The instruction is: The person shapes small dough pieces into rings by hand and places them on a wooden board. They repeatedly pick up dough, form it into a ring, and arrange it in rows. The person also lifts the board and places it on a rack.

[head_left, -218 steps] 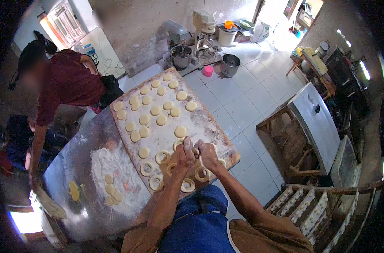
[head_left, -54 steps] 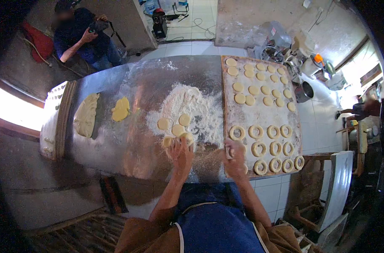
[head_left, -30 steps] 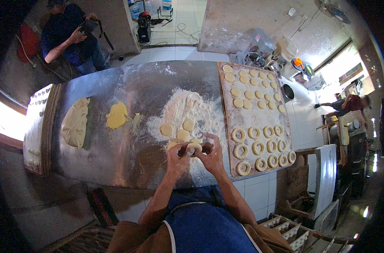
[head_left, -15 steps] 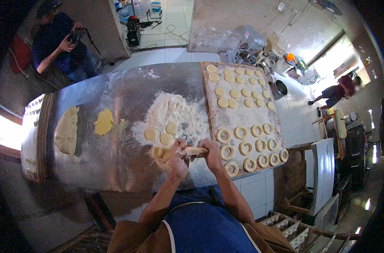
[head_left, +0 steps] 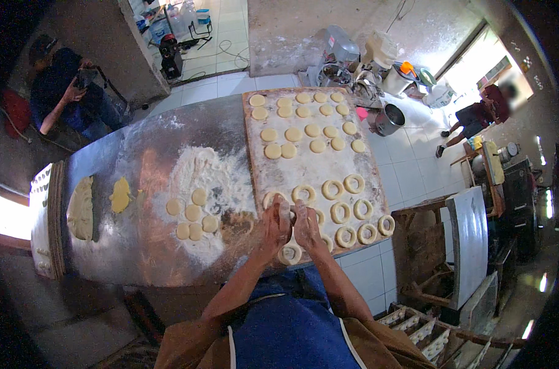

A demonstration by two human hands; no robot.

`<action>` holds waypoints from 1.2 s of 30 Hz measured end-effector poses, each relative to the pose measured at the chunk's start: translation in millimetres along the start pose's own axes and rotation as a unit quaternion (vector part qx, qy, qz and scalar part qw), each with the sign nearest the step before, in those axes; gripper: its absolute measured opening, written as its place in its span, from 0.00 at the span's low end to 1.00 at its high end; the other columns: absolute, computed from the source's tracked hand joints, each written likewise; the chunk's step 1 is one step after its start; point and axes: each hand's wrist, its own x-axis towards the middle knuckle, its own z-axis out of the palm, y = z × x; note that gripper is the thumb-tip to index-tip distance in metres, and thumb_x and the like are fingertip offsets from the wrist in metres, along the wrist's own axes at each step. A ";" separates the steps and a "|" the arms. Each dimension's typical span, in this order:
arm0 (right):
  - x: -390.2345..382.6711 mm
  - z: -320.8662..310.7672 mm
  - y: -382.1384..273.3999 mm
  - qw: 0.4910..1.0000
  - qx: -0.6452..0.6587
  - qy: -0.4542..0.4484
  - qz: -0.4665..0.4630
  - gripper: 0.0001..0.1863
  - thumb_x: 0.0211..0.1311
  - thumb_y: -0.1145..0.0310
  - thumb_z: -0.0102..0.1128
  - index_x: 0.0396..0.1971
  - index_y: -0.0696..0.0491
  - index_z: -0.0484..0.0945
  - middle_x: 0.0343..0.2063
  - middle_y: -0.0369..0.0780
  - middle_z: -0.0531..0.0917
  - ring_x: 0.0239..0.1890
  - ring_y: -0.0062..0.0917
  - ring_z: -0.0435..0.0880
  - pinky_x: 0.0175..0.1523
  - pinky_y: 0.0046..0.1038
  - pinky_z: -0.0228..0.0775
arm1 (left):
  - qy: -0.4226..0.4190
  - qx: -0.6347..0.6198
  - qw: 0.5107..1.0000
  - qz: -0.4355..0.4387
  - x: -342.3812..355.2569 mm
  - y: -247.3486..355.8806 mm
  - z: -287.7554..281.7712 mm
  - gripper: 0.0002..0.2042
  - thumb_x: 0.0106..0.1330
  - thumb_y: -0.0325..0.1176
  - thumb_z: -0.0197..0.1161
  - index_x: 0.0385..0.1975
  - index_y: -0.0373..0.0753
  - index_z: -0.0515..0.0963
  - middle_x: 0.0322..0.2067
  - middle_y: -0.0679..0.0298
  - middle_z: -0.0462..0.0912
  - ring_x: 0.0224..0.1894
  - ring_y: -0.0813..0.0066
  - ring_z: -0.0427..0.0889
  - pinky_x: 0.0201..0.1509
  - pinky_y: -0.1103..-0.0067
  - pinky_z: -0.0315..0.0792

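Both my hands are together over the near left part of a floured wooden board. My left hand and my right hand have their fingers closed around a dough ring, which the fingers mostly hide. Beneath and around them lie several shaped dough rings, one of them partly covered by my fingertips. Flat dough discs fill the far half of the board. More small dough discs rest on the metal table to the left, beside a patch of loose flour.
Farther left on the table are a large dough slab, a yellow lump and stacked boards. One person stands at the far left holding a device, another person at the right. A metal pot stands beyond the board.
My hands moved right from the floured table onto the board, bringing along the dough they held stretched between them. My view shifted to the right, so table and board appear farther left.
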 end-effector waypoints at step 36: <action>-10.4 -285.6 7.1 0.993 0.030 0.108 -0.024 0.13 0.54 0.66 0.68 0.31 0.60 0.79 0.21 0.34 0.77 0.22 0.17 0.74 0.26 0.25 0.67 | -0.270 0.159 0.918 0.244 -27.3 55.2 233.5 0.20 0.67 0.29 0.51 0.58 0.30 0.68 0.47 0.44 0.77 0.50 0.47 0.75 0.53 0.57 0.69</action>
